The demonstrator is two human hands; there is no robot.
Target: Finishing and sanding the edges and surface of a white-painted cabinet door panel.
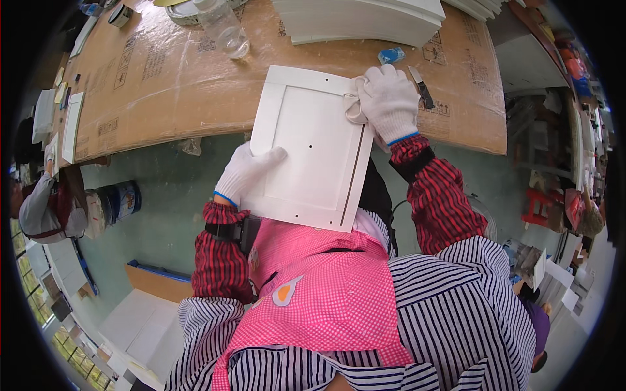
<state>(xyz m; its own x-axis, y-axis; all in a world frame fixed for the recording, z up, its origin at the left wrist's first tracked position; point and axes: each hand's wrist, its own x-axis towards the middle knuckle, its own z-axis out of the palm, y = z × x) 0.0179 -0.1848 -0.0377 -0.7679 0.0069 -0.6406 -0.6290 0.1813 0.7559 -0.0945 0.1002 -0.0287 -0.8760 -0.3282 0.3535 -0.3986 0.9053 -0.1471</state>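
A white framed panel [300, 130] with a recessed middle, a few small dark holes and a dark slot along its right side leans between the table edge and my body. My left hand [248, 171], in a white knit glove, grips its left edge, thumb lying on the face. At the upper right corner, my gloved right hand [390, 101] is closed on a bunched whitish cloth [353, 107], which touches the panel's right border. Just right of that hand lies a small bladed tool with a black handle [425, 94]. Beyond it sits a crumpled blue packet [391, 55].
The cardboard-covered table [156, 85] carries a stack of white panels [358, 19] at the back, a clear plastic bottle [228, 36] and an open can [120, 15]. At far left a person [55, 202] stands near a blue bucket [124, 200]. An open carton [153, 283] lies behind on the left.
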